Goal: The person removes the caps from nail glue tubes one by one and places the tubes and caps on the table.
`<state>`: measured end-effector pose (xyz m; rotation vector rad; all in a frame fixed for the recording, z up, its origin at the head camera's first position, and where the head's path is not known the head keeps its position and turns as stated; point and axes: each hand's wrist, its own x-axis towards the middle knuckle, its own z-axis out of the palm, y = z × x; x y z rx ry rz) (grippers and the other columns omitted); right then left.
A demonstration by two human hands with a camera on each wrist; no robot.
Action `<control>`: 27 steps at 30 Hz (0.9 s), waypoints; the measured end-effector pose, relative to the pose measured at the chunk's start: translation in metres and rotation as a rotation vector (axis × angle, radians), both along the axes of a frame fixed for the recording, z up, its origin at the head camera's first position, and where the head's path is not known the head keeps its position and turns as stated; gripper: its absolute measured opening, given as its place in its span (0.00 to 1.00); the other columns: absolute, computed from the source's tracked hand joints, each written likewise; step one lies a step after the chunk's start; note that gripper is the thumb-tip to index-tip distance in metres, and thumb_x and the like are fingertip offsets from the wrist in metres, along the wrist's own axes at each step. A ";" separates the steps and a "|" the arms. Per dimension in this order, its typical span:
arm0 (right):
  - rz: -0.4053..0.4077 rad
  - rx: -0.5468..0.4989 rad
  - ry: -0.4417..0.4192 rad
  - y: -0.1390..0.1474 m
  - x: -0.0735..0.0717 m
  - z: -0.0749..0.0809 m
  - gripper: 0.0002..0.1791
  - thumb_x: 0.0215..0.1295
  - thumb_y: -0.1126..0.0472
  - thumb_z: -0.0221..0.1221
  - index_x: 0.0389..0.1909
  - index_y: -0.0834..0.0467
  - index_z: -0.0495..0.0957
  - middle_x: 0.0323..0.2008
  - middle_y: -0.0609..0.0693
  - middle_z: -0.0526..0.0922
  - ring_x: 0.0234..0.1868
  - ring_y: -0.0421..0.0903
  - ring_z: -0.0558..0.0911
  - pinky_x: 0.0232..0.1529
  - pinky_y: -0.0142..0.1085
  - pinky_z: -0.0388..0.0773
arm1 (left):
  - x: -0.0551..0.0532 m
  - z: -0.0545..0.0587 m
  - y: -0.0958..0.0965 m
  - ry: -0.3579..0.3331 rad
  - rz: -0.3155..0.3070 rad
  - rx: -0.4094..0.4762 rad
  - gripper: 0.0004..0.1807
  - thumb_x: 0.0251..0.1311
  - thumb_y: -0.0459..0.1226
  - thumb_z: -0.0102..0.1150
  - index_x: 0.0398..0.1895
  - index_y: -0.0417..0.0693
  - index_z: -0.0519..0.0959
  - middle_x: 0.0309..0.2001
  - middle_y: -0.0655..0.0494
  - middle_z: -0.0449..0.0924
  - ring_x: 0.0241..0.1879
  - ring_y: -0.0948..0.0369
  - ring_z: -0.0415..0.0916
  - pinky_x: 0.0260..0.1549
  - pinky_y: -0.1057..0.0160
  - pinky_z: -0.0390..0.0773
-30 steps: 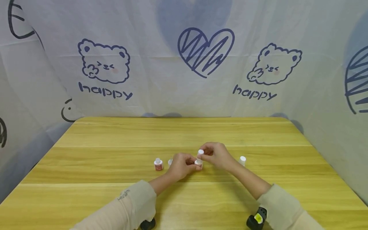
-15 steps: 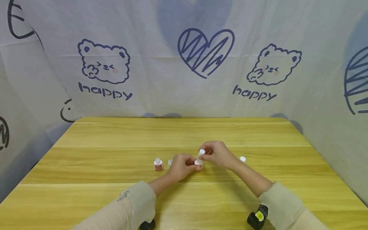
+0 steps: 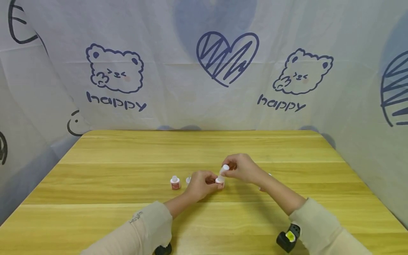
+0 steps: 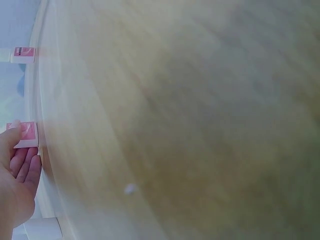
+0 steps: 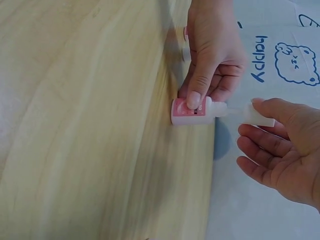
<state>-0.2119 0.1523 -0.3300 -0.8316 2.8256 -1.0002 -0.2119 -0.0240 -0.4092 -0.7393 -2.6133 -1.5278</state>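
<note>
Near the middle of the table, my left hand [image 3: 200, 185] grips a small white bottle with a pink label [image 5: 190, 119], thumb across the label. The bottle stands upright on the wood. Between thumb and fingers of my right hand [image 3: 243, 168] is a white cap [image 5: 257, 116], tilted to the right just above the bottle. A thin pale stem shows between cap and translucent neck in the right wrist view; whether it is still inside the neck I cannot tell. The left wrist view shows the gripped bottle's label [image 4: 29, 131] beside my left thumb.
A similar bottle with a red label [image 3: 175, 184] stands at left. A small white object [image 3: 188, 180] is partly behind my left hand. Right of centre, my right forearm mostly hides another bottle [image 3: 262, 189]. A printed cloth [image 3: 172, 88] hangs behind the table [image 3: 127, 148].
My right hand has risen slightly, and the cap has tipped right, farther from the bottle. The right forearm now covers most of the right-hand bottle. My left hand stays put.
</note>
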 end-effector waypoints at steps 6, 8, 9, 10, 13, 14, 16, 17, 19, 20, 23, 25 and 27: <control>0.012 0.031 -0.002 0.002 -0.001 0.005 0.04 0.54 0.68 0.63 0.31 0.64 0.79 0.26 0.51 0.83 0.27 0.38 0.77 0.30 0.28 0.76 | 0.000 0.001 0.000 -0.005 0.004 -0.001 0.09 0.49 0.34 0.68 0.31 0.36 0.83 0.31 0.45 0.85 0.32 0.56 0.83 0.29 0.74 0.79; 0.015 0.037 -0.005 0.003 -0.001 0.006 0.04 0.54 0.68 0.63 0.31 0.64 0.79 0.25 0.51 0.83 0.27 0.38 0.77 0.31 0.29 0.76 | 0.000 0.001 0.000 -0.013 0.004 0.005 0.09 0.49 0.34 0.68 0.31 0.36 0.83 0.31 0.45 0.85 0.32 0.56 0.83 0.29 0.74 0.79; 0.017 0.040 -0.006 0.004 -0.002 0.006 0.04 0.54 0.68 0.64 0.31 0.64 0.79 0.25 0.51 0.83 0.27 0.38 0.77 0.31 0.29 0.76 | 0.000 0.001 0.000 -0.015 0.003 0.007 0.09 0.49 0.34 0.68 0.31 0.36 0.83 0.31 0.45 0.85 0.32 0.56 0.83 0.29 0.74 0.79; 0.017 0.043 -0.009 0.004 -0.002 0.007 0.04 0.54 0.68 0.64 0.31 0.64 0.79 0.25 0.51 0.83 0.27 0.38 0.77 0.31 0.29 0.76 | 0.000 0.002 0.000 -0.017 0.003 0.010 0.09 0.49 0.34 0.68 0.31 0.36 0.83 0.31 0.44 0.85 0.32 0.56 0.83 0.29 0.74 0.79; 0.011 0.051 -0.026 0.005 -0.003 0.007 0.04 0.54 0.68 0.64 0.29 0.64 0.79 0.24 0.51 0.83 0.27 0.38 0.76 0.31 0.29 0.76 | 0.000 0.002 0.000 -0.022 0.000 0.016 0.09 0.49 0.34 0.68 0.31 0.36 0.83 0.31 0.44 0.85 0.32 0.56 0.83 0.29 0.74 0.79; 0.008 0.052 -0.031 0.006 -0.004 0.007 0.04 0.54 0.68 0.64 0.29 0.63 0.79 0.24 0.50 0.82 0.27 0.38 0.76 0.30 0.29 0.75 | 0.000 0.002 0.000 -0.023 -0.001 0.018 0.09 0.49 0.34 0.68 0.31 0.36 0.83 0.31 0.44 0.85 0.32 0.56 0.83 0.28 0.74 0.79; 0.000 0.060 -0.039 0.006 -0.004 0.008 0.03 0.53 0.68 0.64 0.28 0.63 0.78 0.23 0.50 0.82 0.26 0.38 0.74 0.29 0.28 0.74 | 0.000 0.002 0.001 -0.026 -0.002 0.021 0.09 0.49 0.34 0.68 0.31 0.36 0.83 0.31 0.45 0.85 0.32 0.56 0.83 0.28 0.74 0.79; -0.003 0.064 -0.041 0.006 -0.004 0.008 0.03 0.53 0.68 0.64 0.27 0.63 0.78 0.23 0.50 0.82 0.25 0.37 0.74 0.28 0.28 0.73 | 0.000 0.002 0.001 -0.029 -0.003 0.023 0.09 0.49 0.34 0.68 0.31 0.36 0.83 0.31 0.45 0.85 0.32 0.56 0.83 0.28 0.74 0.79; -0.007 0.072 -0.045 0.005 -0.004 0.010 0.04 0.52 0.69 0.64 0.26 0.63 0.78 0.23 0.50 0.81 0.25 0.37 0.73 0.27 0.28 0.72 | 0.000 0.002 0.001 -0.032 -0.005 0.025 0.09 0.49 0.34 0.68 0.31 0.36 0.83 0.31 0.45 0.85 0.32 0.56 0.83 0.28 0.74 0.79; -0.008 0.077 -0.048 0.005 -0.004 0.011 0.04 0.52 0.69 0.64 0.26 0.63 0.78 0.23 0.50 0.81 0.24 0.37 0.72 0.27 0.28 0.72 | 0.000 0.001 0.001 -0.034 -0.005 0.024 0.09 0.49 0.34 0.68 0.31 0.36 0.83 0.31 0.45 0.85 0.32 0.56 0.83 0.28 0.74 0.79; -0.009 0.093 -0.060 0.004 -0.003 0.013 0.04 0.51 0.69 0.64 0.26 0.63 0.78 0.23 0.50 0.81 0.25 0.37 0.73 0.27 0.28 0.72 | -0.001 0.001 0.000 -0.036 -0.006 0.023 0.09 0.50 0.35 0.68 0.31 0.36 0.83 0.32 0.45 0.85 0.32 0.56 0.83 0.28 0.74 0.79; -0.011 0.105 -0.074 0.003 -0.003 0.014 0.04 0.51 0.69 0.64 0.26 0.63 0.78 0.23 0.50 0.81 0.25 0.38 0.73 0.28 0.28 0.72 | -0.001 0.001 0.000 -0.040 -0.007 0.024 0.09 0.50 0.35 0.68 0.31 0.36 0.83 0.32 0.44 0.85 0.32 0.56 0.83 0.29 0.74 0.79; -0.003 0.121 -0.080 0.003 -0.003 0.015 0.04 0.51 0.70 0.64 0.27 0.63 0.78 0.25 0.51 0.82 0.26 0.38 0.74 0.29 0.28 0.73 | -0.001 0.001 0.000 -0.040 -0.008 0.026 0.10 0.50 0.35 0.68 0.32 0.36 0.83 0.32 0.44 0.85 0.32 0.56 0.83 0.29 0.73 0.79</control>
